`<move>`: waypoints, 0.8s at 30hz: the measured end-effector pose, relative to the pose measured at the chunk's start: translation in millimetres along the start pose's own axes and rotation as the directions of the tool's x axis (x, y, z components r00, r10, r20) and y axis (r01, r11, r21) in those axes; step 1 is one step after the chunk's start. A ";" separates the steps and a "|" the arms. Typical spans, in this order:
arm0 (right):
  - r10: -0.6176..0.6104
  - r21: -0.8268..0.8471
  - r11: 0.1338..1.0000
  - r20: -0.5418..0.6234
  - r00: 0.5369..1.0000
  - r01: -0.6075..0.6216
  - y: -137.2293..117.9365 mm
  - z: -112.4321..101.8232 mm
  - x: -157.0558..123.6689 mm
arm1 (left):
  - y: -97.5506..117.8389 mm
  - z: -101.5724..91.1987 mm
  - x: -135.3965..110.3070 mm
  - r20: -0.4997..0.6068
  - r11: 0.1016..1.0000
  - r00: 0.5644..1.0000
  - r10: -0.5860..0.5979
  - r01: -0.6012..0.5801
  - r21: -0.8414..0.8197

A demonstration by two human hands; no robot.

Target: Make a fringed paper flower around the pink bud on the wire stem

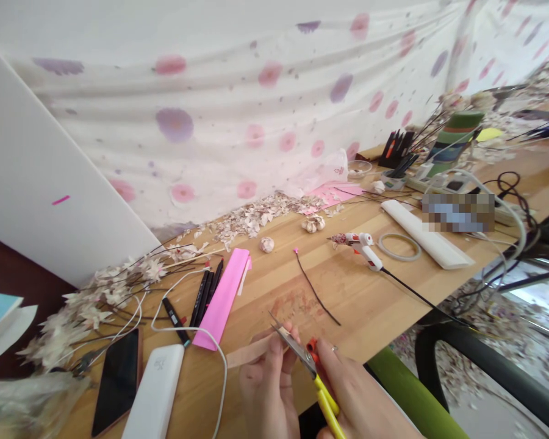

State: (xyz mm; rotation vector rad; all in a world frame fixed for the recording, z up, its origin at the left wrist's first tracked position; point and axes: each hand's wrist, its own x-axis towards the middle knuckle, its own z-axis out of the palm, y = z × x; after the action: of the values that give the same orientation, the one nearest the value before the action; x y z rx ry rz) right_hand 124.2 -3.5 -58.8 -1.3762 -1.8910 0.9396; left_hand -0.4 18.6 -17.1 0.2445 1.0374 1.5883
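- Your left hand (272, 375) pinches a pale strip (247, 355) between thumb and fingers, just above the table (265, 283).
- Your right hand (352, 393) is closed around the scissors (304, 358), blades slightly parted at the strip's far end; whether they bite into it, you cannot tell from here.
- Cutting looks under way; the strip seems not cut through.
- One dark stem (318, 289) already bears a pink tip but no petals, so it looks barely begun; pale flowers (89, 317) at the left look finished.
- Beyond, a black holder (388, 160) has pens in it, and the small cup (392, 183) beside it holds dark pens.
- The plastic bag (27, 402) has unclear contents.
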 end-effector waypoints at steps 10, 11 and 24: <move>-0.031 -0.043 0.999 0.028 0.999 0.032 7.5 1.2 -2.0 | -2.1 -7.2 6.9 0.042 1.000 0.999 -0.022 0.022 -0.011; -0.056 -0.037 0.998 0.022 0.998 0.056 10.2 1.7 -2.9 | -2.7 -7.8 7.1 0.051 0.999 0.998 -0.021 0.023 -0.022; -0.108 -0.010 0.994 -0.034 0.994 0.108 -2.2 -1.9 -1.0 | -6.6 -5.0 2.7 0.011 0.999 0.999 -0.037 0.037 -0.017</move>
State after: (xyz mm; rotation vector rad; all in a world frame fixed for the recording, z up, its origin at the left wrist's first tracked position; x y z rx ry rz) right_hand 124.8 -4.6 -56.0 -1.2724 -1.9246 0.8509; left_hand 0.0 18.2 -25.7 0.2201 1.0140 1.5604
